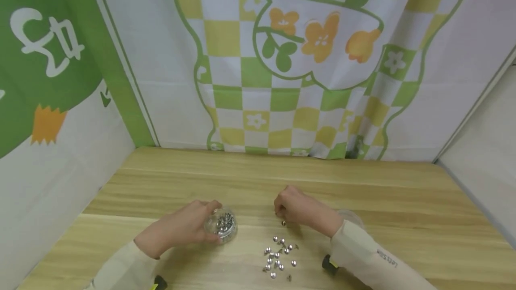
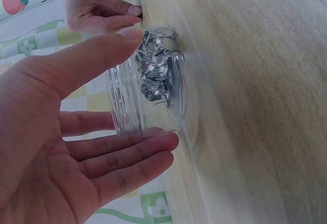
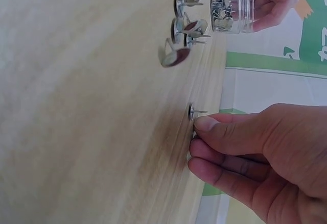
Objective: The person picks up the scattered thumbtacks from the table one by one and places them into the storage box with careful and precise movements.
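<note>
Head: gripping jar point(image 1: 230, 236) with left hand point(image 1: 192, 223), toward surface's point(image 1: 363, 182) left edge. Likely collecting thumbtacks point(image 1: 277, 255); cannot tell right hand's point(image 1: 296, 205) hold. Next, pinch.

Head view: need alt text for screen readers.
Left hand holds a clear jar of thumbtacks at a wooden table; right hand is beside a lone tack, more loose tacks scattered nearer the camera. Patterned cloth hangs behind.

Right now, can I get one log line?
left fingers: hold clear jar of thumbtacks | right fingers: beside lone thumbtack, grip unclear | other thumbtacks: scattered on table
</note>
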The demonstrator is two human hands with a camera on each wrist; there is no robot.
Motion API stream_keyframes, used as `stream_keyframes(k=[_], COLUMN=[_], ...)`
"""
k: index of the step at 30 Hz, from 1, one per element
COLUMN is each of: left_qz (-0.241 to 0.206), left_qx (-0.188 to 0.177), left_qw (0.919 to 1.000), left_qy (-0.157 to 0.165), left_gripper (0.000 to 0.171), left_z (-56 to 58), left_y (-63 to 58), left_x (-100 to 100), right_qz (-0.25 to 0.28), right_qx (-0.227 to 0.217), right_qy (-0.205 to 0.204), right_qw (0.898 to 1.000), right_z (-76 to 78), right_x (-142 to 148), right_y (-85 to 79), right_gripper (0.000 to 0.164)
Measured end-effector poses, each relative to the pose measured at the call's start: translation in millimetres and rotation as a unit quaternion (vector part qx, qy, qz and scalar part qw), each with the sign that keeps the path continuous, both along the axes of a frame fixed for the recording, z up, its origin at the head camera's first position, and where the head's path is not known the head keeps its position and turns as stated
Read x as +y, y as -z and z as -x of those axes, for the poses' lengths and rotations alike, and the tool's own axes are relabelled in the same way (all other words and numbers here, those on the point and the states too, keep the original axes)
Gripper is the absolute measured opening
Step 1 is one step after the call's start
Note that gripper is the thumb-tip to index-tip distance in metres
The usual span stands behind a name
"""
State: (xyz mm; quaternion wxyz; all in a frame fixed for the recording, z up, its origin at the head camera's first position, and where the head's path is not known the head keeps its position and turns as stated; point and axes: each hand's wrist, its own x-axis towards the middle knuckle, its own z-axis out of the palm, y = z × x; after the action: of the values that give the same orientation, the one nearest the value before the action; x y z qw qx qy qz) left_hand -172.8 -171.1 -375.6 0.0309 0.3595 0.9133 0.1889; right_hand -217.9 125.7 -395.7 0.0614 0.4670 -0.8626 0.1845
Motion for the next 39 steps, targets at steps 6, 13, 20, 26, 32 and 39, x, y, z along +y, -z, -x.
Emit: stream_keyframes(k=[6, 13, 20, 26, 32, 39], left_qz=[-0.006, -0.008, -0.012, -0.01, 0.004, -0.006], left_qx=[0.01, 0.002, 0.006, 0.006, 0.008, -0.003], left_qw=[0.9999, 1.0, 0.9999, 0.9999, 0.9999, 0.9998], left_qy=[0.006, -0.002, 0.004, 0.011, 0.012, 0.02], left_gripper=[0.069, 0.071, 0.073, 0.074, 0.073, 0.067], left_z=[-0.7, -1.1, -0.9, 0.6, 2.2, 2.4], left_y=[3.1, 3.7, 3.6, 2.1, 1.8, 0.7], left_x=[-2.0, -2.9, -2.9, -3.8, -3.0, -2.8], right_qz=[-0.004, -0.025, -0.016, 0.014, 0.02, 0.02], right_qx=[-0.013, -0.023, 0.0, 0.036, 0.048, 0.041], right_qy=[0.006, 0.013, 0.013, -0.019, -0.048, -0.07], right_qw=[1.0, 0.999, 1.0, 0.999, 0.998, 0.996], right_z=[-1.1, -3.9, -10.2, -13.3, -17.4, -20.4], right_x=[-2.7, -13.4, -29.5, -50.1, -76.1, -94.1], right_y=[0.8, -6.1, -21.4, -34.2, -36.6, -37.6], right_gripper=[0.029, 0.035, 0.033, 0.012, 0.011, 0.013])
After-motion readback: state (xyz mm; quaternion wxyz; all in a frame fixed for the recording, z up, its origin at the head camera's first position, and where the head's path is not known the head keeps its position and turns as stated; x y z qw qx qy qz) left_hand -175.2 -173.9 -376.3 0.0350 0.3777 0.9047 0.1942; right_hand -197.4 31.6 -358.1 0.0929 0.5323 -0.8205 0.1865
